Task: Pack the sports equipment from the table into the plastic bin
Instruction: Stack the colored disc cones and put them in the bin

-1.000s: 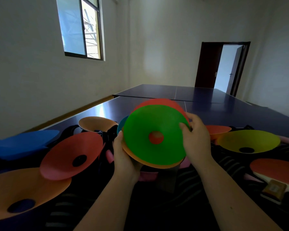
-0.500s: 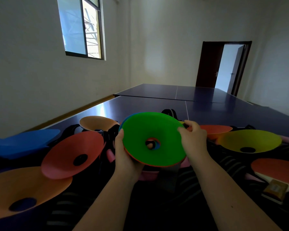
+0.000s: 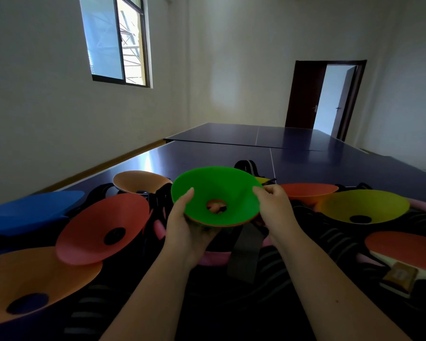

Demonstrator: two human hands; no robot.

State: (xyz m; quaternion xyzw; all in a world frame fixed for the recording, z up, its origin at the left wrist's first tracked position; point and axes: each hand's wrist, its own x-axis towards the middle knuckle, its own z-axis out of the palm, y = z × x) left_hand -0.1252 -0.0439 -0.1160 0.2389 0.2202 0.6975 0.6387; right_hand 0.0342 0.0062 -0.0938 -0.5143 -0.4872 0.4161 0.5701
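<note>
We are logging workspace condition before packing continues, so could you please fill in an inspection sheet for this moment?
Surface: dark blue table, near end crowded.
Job's things: stack of cones, green cone on top; loose orange cone, red cone, yellow cone, paddle. Plastic bin: nothing seen.
Clutter: black straps.
Grippers: left hand and right hand hold the stack.
Cables: nothing seen.
Surroundings: window, open door.

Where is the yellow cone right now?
In the head view the yellow cone lies on the right side of the table, just right of the person's right hand, beside an orange cone.
</note>
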